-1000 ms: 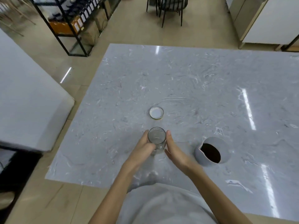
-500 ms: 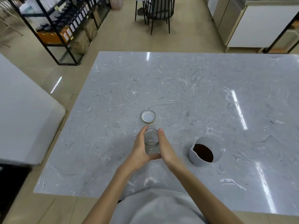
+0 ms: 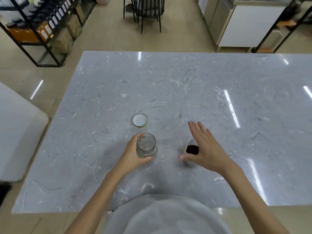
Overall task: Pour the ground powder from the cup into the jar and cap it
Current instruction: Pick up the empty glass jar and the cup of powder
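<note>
A small clear glass jar (image 3: 146, 146) stands upright and uncapped on the grey marble table (image 3: 185, 92), with my left hand (image 3: 133, 155) wrapped around its left side. Its round lid (image 3: 140, 120) lies flat on the table just beyond it, inner side up. To the right sits a grey cup (image 3: 190, 146) holding dark ground powder (image 3: 192, 149). My right hand (image 3: 205, 147) hovers over the cup with fingers spread, covering most of it, thumb at the near rim; it grips nothing.
A white-topped table (image 3: 18, 132) stands off to the left. Beyond the far edge are a black metal shelf rack (image 3: 38, 31), a black wire chair (image 3: 146, 10) and white cabinets (image 3: 249, 24). The table's near edge runs by my torso.
My right hand has left the jar and swung right over the cup. My left hand still holds the jar. The camera view has shifted.
</note>
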Demonstrator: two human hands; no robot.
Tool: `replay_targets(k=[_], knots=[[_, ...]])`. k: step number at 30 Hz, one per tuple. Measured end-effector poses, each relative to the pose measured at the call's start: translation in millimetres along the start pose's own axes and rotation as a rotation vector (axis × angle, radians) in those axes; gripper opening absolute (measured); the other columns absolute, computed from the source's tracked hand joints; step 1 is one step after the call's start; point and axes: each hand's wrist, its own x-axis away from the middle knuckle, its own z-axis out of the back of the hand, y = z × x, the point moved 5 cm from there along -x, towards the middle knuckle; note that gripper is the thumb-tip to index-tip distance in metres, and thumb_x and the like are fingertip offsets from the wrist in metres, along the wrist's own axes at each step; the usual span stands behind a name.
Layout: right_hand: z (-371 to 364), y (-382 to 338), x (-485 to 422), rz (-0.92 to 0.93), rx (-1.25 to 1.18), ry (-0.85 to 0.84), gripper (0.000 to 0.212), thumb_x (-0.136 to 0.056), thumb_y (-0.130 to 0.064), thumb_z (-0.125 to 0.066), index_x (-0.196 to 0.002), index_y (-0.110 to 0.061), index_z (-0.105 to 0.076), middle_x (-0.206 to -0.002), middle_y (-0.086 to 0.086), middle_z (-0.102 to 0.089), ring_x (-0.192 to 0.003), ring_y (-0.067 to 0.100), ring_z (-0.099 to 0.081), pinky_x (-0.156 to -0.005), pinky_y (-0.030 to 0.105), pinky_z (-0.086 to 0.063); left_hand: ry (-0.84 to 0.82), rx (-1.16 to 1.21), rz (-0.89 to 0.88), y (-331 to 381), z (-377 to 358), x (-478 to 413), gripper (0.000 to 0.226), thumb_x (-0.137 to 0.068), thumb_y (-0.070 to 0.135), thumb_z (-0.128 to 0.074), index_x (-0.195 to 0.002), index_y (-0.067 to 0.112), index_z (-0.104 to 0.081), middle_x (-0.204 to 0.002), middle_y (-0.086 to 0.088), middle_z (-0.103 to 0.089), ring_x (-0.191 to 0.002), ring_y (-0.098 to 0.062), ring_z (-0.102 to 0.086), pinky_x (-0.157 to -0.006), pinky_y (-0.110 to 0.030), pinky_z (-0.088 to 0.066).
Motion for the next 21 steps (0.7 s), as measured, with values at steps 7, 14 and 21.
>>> replay_targets(k=[7,14,21], knots=[[-21,50,20,-0.118,-0.019,0.144,0.114,-0.066,-0.061,-0.08,-0.155,-0.029,-0.017,-0.152,0.0,-0.037,-0.135,0.022,-0.039,-0.106,0.034,-0.037,-0.054,-0.052,-0.019,9,-11,-11,0.091,-0.069,0.02,-0.095,-0.142,0.016,-0.042,-0.138,-0.004,-0.052,-0.13,-0.02,-0.049,-0.111,-0.042,-0.039],[-1,46,8,-0.117,0.017,0.317,0.089,-0.063,-0.071,-0.073,-0.137,-0.037,-0.037,-0.13,-0.014,-0.053,-0.115,0.012,-0.05,-0.083,0.029,-0.048,-0.048,-0.039,-0.053,17,-15,-13,0.086,-0.069,0.014,-0.094,-0.137,0.021,-0.042,-0.135,-0.002,-0.053,-0.127,-0.02,-0.051,-0.108,-0.034,-0.039],[9,49,-1,-0.126,0.126,0.262,0.082,-0.065,-0.075,-0.066,-0.135,-0.04,-0.042,-0.125,-0.021,-0.053,-0.116,0.008,-0.048,-0.071,0.028,-0.043,-0.038,-0.052,-0.059,18,-16,-13,0.085,-0.069,0.015,-0.094,-0.136,0.023,-0.042,-0.131,0.002,-0.051,-0.124,-0.018,-0.05,-0.103,-0.026,-0.037]])
